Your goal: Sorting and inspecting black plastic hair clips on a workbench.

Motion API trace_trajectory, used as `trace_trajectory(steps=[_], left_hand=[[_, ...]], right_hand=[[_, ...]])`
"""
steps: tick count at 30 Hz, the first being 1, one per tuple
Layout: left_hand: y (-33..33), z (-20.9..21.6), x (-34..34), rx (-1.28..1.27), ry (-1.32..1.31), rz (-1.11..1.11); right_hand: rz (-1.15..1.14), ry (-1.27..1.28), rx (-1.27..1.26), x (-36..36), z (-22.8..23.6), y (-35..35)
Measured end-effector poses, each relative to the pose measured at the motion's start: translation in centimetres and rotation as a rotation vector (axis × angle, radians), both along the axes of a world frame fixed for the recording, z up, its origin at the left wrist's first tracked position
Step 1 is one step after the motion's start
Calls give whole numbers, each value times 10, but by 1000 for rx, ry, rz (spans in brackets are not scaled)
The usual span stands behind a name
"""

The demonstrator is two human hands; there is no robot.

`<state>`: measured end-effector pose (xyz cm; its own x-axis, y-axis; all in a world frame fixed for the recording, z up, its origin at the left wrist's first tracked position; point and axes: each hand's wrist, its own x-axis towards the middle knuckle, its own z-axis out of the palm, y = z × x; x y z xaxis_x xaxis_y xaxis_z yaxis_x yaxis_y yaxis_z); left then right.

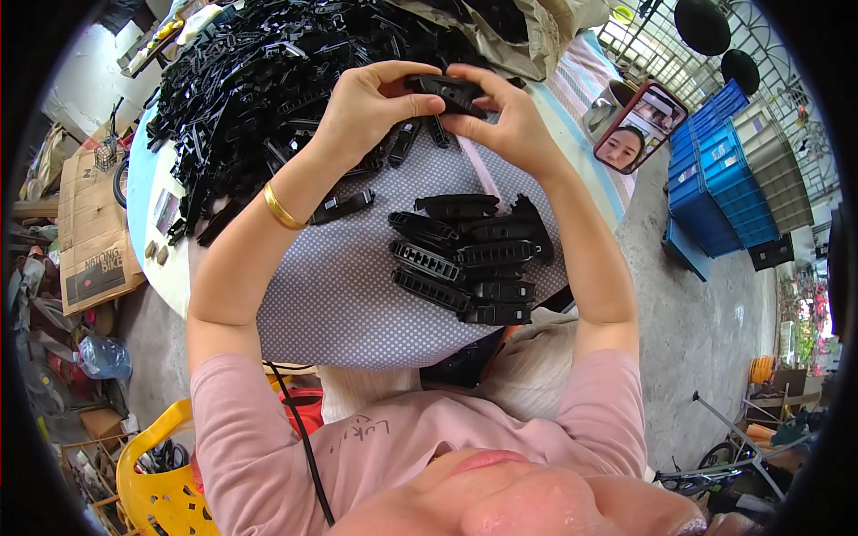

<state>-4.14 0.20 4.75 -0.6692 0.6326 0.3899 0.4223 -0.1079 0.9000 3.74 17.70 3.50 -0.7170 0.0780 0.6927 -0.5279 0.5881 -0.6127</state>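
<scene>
The left hand (365, 105) and the right hand (508, 116) meet at the far side of the table, gripping one black part (445, 87) between them: the left thumb presses its near face with fingers curled behind, while the right fingers and thumb close around its other end. That part is short, blocky and slightly glossy, raised above the cloth in front of a heap of similar pieces (259, 80), a jagged, shiny tangle of thin black ribs, slots and edges that looks like moulded plastic. Nearer the body, between the forearms, lies a loose cluster of black parts (469, 255), set roughly in rows; some are long and gently curved with ladder-like openings, others smooth-backed and boxy. A single part (342, 205) rests apart beside the left forearm, close to a smooth, polished gold-coloured bangle (283, 207). Beneath them spreads a grey-blue tablecloth (331, 304) with a fine pale dotted pattern, its near edge rounded. A wrinkled tan bag (536, 40) slumps beyond the hands. To the right, a phone (641, 127) with rounded corners stands tilted, near ribbed blue crates (715, 179) on a dull grey concrete floor (688, 339).
</scene>
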Motion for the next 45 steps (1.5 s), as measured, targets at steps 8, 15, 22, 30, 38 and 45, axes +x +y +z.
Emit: trace_trajectory(steps=[8,15,22,30,38,45], left_hand=[[2,3,-1,-41,218,43],[6,3,2,1,2,-58],[19,-37,27,-316,197,-311],[15,-38,13,-495,906,36],[23,-34,4,-804,1037,82],[15,-13,-12,-8,-301,-169]], right_hand=[[-42,-115,275,10,10,5],[143,-344,56,0,9,24],[-307,-255,321,-40,-39,94],[-496,-504,722,-31,-38,81],[-454,-512,531,-21,-24,62],[142,-373,-459,-9,1,36]])
